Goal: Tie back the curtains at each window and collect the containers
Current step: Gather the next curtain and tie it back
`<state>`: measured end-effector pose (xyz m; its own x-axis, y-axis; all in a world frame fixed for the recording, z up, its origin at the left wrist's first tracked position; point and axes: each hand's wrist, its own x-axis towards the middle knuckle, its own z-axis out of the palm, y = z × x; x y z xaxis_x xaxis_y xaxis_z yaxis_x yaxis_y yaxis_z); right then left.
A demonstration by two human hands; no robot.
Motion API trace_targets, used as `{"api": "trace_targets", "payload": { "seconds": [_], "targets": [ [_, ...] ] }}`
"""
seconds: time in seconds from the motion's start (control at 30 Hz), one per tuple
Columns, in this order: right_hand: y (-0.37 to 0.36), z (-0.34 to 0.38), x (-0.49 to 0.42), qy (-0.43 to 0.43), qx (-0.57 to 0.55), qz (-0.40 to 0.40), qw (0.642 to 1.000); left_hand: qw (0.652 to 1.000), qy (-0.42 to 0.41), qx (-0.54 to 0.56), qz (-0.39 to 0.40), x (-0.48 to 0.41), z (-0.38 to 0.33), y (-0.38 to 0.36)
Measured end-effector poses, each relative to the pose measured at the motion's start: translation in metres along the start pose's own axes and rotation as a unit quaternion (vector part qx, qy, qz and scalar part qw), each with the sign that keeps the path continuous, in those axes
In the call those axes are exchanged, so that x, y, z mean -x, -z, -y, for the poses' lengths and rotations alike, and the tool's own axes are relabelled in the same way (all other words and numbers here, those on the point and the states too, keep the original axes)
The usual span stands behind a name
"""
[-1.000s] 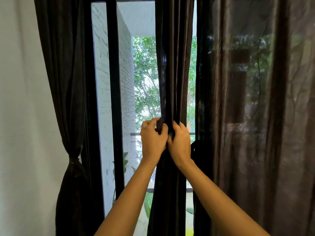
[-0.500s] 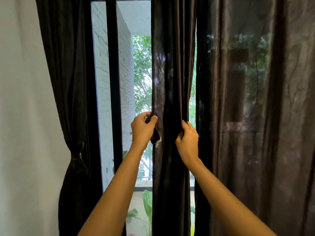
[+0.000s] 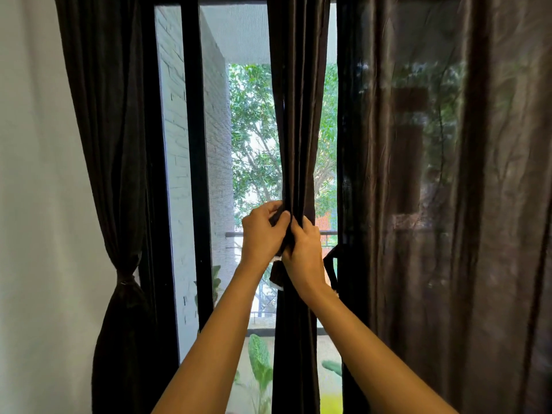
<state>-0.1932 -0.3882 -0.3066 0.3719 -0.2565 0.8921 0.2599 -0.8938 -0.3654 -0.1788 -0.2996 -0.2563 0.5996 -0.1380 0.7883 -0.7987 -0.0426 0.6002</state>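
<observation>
Both hands clench the middle curtain (image 3: 295,144) at window centre: the left hand (image 3: 261,234) pinches its left folds between thumb and curled fingers, and the right hand (image 3: 303,255) grips the front, touching the left. A dark strip (image 3: 276,274) with a pale end, possibly a tie, hangs just below them; which hand holds it is unclear. Half a second ago the hands were apart at the curtain's edges; now they meet and the bundle is narrower.
</observation>
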Motion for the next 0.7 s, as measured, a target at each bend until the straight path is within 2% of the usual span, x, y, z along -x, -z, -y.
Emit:
{"api": "trace_targets", "payload": {
  "seconds": [0.2, 0.33, 0.43, 0.53, 0.6, 0.7],
  "targets": [
    [-0.002, 0.003, 0.003, 0.008, 0.022, 0.034, 0.999, 0.999, -0.015, -0.047, -0.022, 0.001, -0.003, -0.003],
    [0.007, 0.005, 0.004, 0.037, -0.028, 0.038, 0.998, 0.996, -0.017, -0.072, -0.057, 0.002, -0.003, 0.000],
    [0.015, 0.005, 0.008, 0.008, -0.102, -0.046, 0.994, 0.995, -0.004, -0.069, -0.076, 0.004, -0.002, 0.003],
    [0.022, 0.004, 0.005, -0.019, -0.113, -0.152, 0.982, 0.992, 0.004, -0.081, -0.093, 0.003, -0.002, 0.005],
    [0.027, 0.006, 0.002, -0.041, -0.121, -0.166, 0.978, 0.992, 0.007, -0.084, -0.091, 0.004, -0.004, 0.006],
    [0.030, 0.011, 0.000, -0.055, -0.135, -0.132, 0.981, 0.993, 0.001, -0.080, -0.083, 0.004, -0.005, 0.006]
  ]
}}
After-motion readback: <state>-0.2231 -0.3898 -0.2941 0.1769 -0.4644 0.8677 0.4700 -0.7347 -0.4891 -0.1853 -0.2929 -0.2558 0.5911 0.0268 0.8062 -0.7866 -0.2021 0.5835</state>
